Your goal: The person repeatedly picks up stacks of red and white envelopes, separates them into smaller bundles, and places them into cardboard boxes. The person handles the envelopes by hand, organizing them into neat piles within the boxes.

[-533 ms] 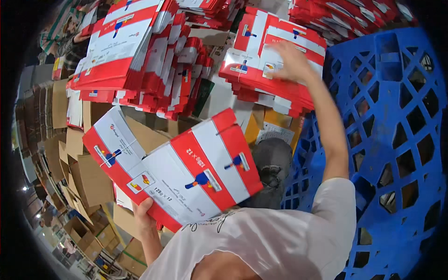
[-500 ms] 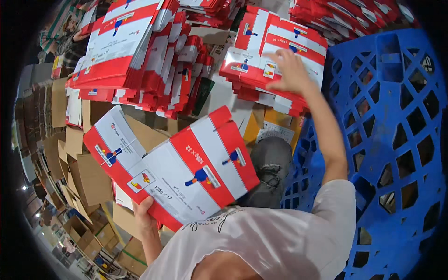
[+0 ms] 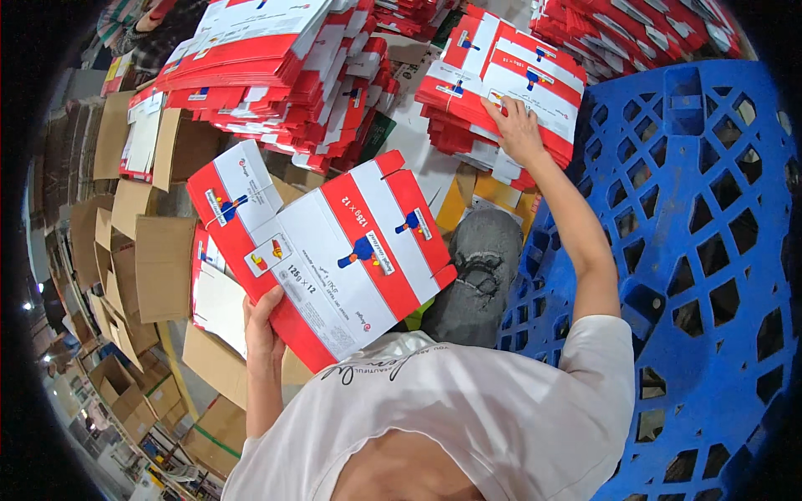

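My left hand (image 3: pixel 265 327) grips the lower left edge of a flattened red and white carton (image 3: pixel 326 250), thumb on top and fingers hidden beneath. The carton is held tilted in front of my chest, printed side up, and a thin string appears to cross its left flap. Farther off on the right, my right hand (image 3: pixel 520 132) lies on the top of a stack of flattened cartons (image 3: pixel 476 71) of the same print. Its fingers are apart and touch the top carton, with nothing visible held in them.
Taller piles of flattened cartons (image 3: pixel 251 92) rise at the far left, and more cartons (image 3: pixel 635 29) lie at the far right. A blue plastic pallet (image 3: pixel 693 250) fills the right side. Open brown boxes (image 3: pixel 175 267) stand on the left. My knee (image 3: pixel 480 267) is between the held carton and the pallet.
My right hand has come down from above the stack onto its top carton. The left hand has raised the held carton slightly away from my body. The whole view has shifted a little.
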A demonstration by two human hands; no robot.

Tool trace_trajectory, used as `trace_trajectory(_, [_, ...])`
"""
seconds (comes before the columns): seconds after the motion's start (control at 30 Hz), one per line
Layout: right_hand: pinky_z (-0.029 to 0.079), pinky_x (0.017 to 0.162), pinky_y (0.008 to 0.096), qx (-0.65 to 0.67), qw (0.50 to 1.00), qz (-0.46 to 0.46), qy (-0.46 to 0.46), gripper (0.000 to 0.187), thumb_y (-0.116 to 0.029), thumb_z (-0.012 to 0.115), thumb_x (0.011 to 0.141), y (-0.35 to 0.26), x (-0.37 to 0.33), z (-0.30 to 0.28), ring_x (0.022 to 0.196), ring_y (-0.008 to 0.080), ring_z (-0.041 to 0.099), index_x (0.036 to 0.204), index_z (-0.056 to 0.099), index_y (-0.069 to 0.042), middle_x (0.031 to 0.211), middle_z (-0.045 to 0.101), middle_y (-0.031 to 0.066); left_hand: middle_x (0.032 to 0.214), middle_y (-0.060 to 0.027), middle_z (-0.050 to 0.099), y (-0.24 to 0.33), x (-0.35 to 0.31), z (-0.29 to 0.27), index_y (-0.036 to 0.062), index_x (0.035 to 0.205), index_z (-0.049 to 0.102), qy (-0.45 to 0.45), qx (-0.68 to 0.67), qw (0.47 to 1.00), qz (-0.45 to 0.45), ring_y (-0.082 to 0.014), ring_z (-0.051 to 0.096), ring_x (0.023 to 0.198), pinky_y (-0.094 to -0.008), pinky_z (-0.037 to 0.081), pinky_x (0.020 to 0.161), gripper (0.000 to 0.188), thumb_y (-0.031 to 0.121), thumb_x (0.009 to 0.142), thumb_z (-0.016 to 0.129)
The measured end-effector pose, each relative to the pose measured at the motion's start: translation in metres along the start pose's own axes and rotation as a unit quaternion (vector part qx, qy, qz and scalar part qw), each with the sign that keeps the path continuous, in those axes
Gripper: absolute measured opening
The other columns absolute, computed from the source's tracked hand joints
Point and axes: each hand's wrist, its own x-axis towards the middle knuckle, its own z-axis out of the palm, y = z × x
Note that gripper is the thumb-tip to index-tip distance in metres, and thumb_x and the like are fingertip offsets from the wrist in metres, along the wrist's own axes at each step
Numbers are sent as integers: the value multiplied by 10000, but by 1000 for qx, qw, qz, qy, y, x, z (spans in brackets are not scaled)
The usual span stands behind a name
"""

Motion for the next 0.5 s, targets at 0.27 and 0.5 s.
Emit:
trace_trajectory(0.27, [605,773,546,-90,995,-52,14,748,-109,560,935,47,38,-78,969,380,702,1618,292,-256,1194,625,205,1268,-181,671,-12,-7,-8,-69,1359,517,8,-57,998,11,-269,684,1130,-406,579,981,476,58,918,649])
trace_trajectory(0.5, [525,979,480,88,949,56,296,707,-164,632,974,-19,-28,-292,1133,424,671,1579,282,-59,1222,632,356,1291,-182,653,-22,-17,-3,-52,1394,484,-19,-35,989,143,-274,680,1136,-418,582,972,533,73,920,694])
